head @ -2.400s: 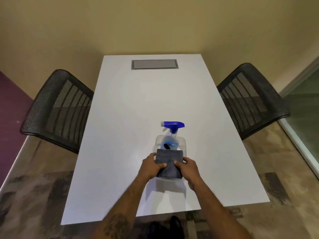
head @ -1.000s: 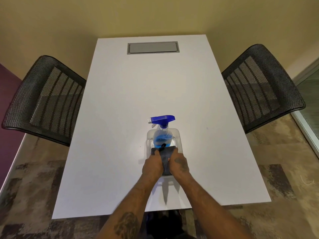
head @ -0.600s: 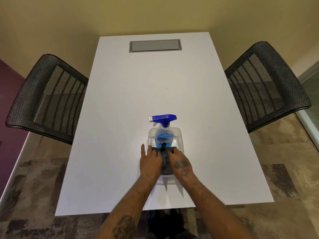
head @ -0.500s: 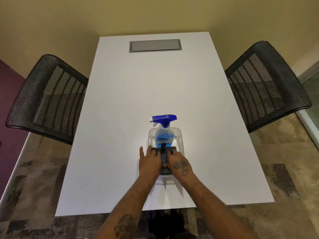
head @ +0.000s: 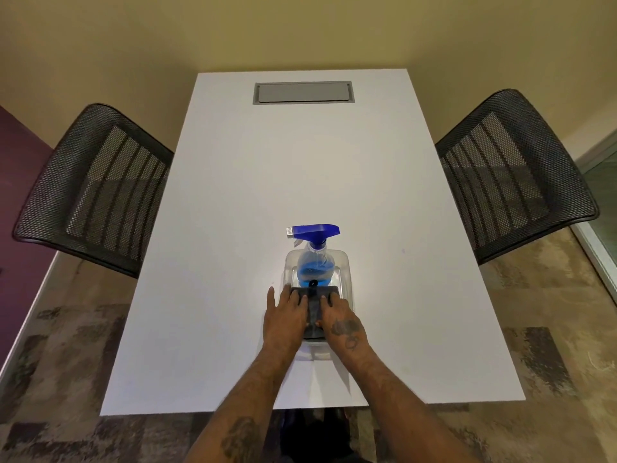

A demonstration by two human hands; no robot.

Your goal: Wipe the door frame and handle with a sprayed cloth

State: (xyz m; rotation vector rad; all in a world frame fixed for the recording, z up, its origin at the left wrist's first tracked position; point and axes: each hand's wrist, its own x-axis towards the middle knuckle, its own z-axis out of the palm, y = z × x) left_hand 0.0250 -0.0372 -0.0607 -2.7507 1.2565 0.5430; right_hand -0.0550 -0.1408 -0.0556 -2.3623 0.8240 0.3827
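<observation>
A folded dark grey cloth (head: 314, 312) lies in the near end of a clear plastic tray (head: 346, 264) on the white table (head: 233, 228). A spray bottle (head: 315, 262) with blue liquid and a blue trigger head stands in the tray's far end, nozzle pointing left. My left hand (head: 285, 317) lies flat on the cloth's left side, fingers spread, the outer ones over the tray rim. My right hand (head: 341, 323) rests flat on the cloth's right side. Neither hand grips the cloth. No door handle is in view.
Two black mesh chairs stand at the table, one on the left (head: 93, 192) and one on the right (head: 514, 182). A grey hatch (head: 302, 92) sits in the table's far end. A glass panel with a pale frame (head: 601, 168) runs along the right edge.
Both hands carried the cloth forward and down into the tray beside the bottle, then uncurled from it and now lie flat on top. The view has come closer to the table.
</observation>
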